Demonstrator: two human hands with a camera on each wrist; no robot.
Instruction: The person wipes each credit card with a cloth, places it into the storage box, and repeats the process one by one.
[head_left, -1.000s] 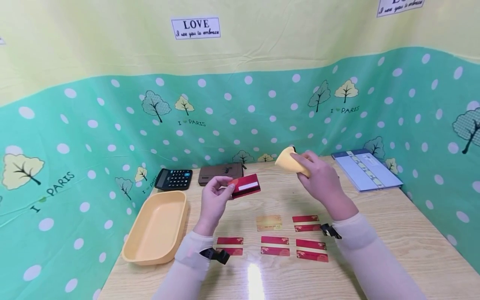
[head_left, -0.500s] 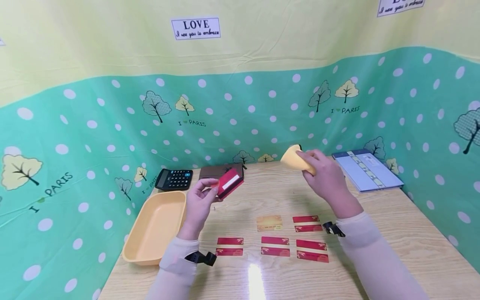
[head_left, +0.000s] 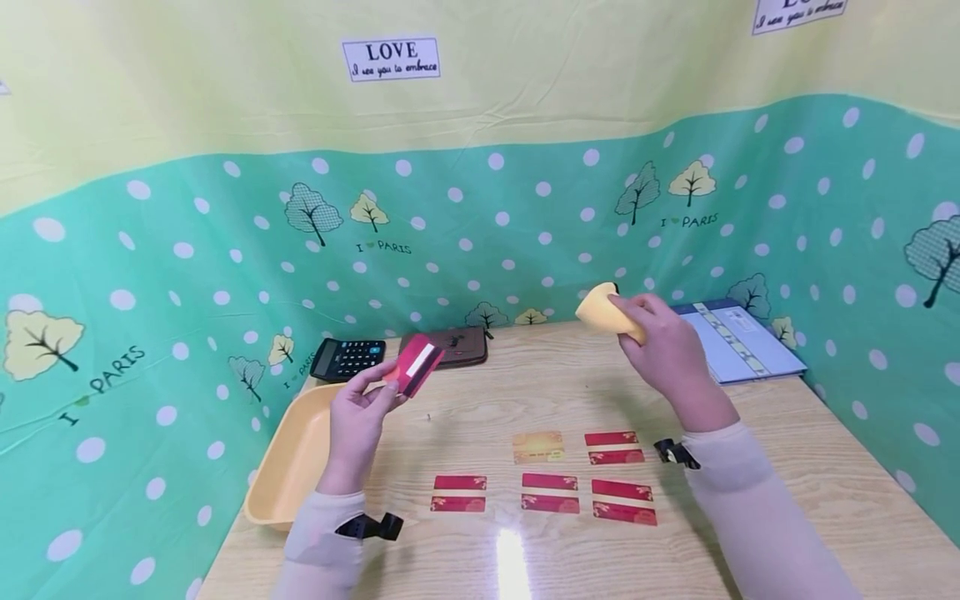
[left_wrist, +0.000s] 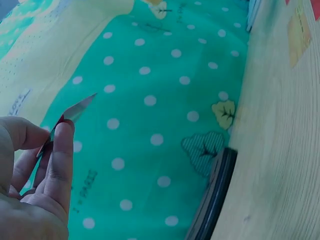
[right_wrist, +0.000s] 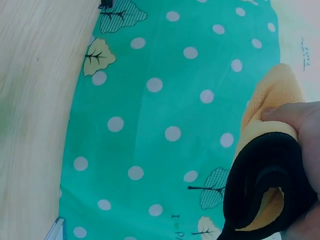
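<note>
A red card (head_left: pixel 417 365) with a white strip and a dark stripe is pinched at its lower left corner by my left hand (head_left: pixel 358 425), raised above the table near the yellow tray. In the left wrist view the card (left_wrist: pixel 75 111) appears almost edge-on between thumb and fingers. My right hand (head_left: pixel 671 354) grips a folded yellow cloth (head_left: pixel 606 312) in the air at the right. The right wrist view shows the cloth's (right_wrist: pixel 272 95) fuzzy surface and dark edging, with the thumb pressed on it. Below, red cards (head_left: pixel 550 492) and one gold card (head_left: pixel 537 447) lie on the table.
At the left stands the yellow tray (head_left: pixel 288 454), partly behind my left arm. Along the back are a black calculator (head_left: pixel 351 360) and a brown wallet (head_left: pixel 462 346). A light blue folder (head_left: pixel 742 340) lies at the back right. Patterned fabric (head_left: pixel 480 233) encloses the wooden table (head_left: pixel 525 392).
My left hand has moved left with the card, which has tilted more steeply; it now covers part of the tray. The right hand has shifted slightly right and up with the cloth.
</note>
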